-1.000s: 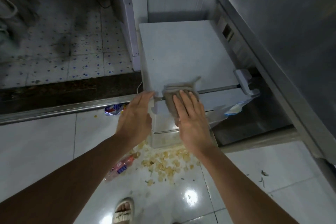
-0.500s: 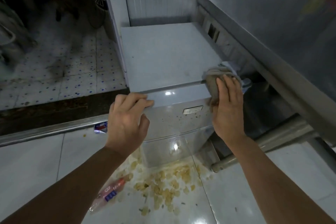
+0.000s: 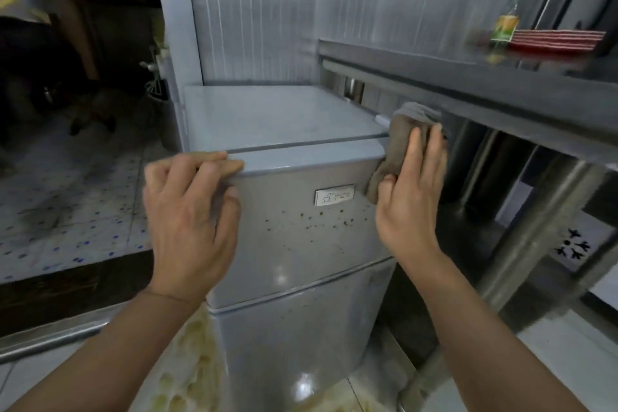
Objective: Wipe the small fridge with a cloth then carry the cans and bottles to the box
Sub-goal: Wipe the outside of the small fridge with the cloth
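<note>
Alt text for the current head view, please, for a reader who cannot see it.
A person's right hand presses a grey-brown cloth against the upper right corner of a small grey fridge, while the left hand grips the top front edge of its door. Brown specks dot the door front, and a metal counter stands to the right.

Head camera looks forward and down, close above small fridge point(image 3: 294, 211).

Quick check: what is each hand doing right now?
Left hand: grips the fridge door's top corner.
Right hand: flat, pressing the cloth against the fridge's side.
</note>
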The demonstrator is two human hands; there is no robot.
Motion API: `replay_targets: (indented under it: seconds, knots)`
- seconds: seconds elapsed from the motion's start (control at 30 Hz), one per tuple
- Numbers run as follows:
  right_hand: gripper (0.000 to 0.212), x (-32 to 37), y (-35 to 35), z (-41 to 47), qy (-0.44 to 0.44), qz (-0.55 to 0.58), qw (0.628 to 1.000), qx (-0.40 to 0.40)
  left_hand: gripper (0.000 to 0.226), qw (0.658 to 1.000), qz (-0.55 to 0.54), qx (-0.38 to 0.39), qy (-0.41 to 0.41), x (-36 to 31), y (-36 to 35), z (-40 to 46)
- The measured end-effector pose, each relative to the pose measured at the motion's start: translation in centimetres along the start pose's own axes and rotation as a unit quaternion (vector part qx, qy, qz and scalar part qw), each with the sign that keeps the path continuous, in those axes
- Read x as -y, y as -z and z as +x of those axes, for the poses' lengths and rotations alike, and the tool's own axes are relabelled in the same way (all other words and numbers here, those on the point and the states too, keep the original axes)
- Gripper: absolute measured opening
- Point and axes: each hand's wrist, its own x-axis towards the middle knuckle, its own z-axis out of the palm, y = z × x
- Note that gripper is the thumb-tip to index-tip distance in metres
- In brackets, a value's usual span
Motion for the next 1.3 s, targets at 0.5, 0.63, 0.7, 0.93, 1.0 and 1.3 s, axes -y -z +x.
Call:
replay_targets:
  seconds: [0.5,0.63,0.7,0.93,1.0,1.3]
  knots:
    - [0.087,-7.3,-8.6,-10.7,-0.030,0.089,0.996,-0.003,0.039,0.997,-0.032,-0.072,-0.023,0.9,-1.8,-1.8]
    - [0.081,-6.8,-7.2,-8.8,0.003,0.069,0.997,-0.017,0.060,0.998,-0.023,-0.063,0.010,1.8,-1.4,-3.6]
    - [0.075,-6.0,-6.1,-6.6,0.042,0.062,0.997,-0.037,0.066,0.998,-0.010,-0.060,0.000,2.1,-1.4,-3.9]
    - [0.071,-0.7,-5.8,-3.2,0.042,0.181,0.970,-0.155,0.063,0.996,-0.013,-0.082,-0.026,2.5,-1.8,-3.5]
    - [0.071,0.7,-6.3,-4.2,0.028,0.192,0.967,-0.162,0.060,0.996,-0.025,-0.083,-0.026,2.4,-1.8,-3.4]
    - [0.068,2.8,-6.8,-6.2,0.205,0.128,0.961,-0.137,0.053,0.995,-0.047,-0.091,-0.008,1.7,-1.6,-3.3]
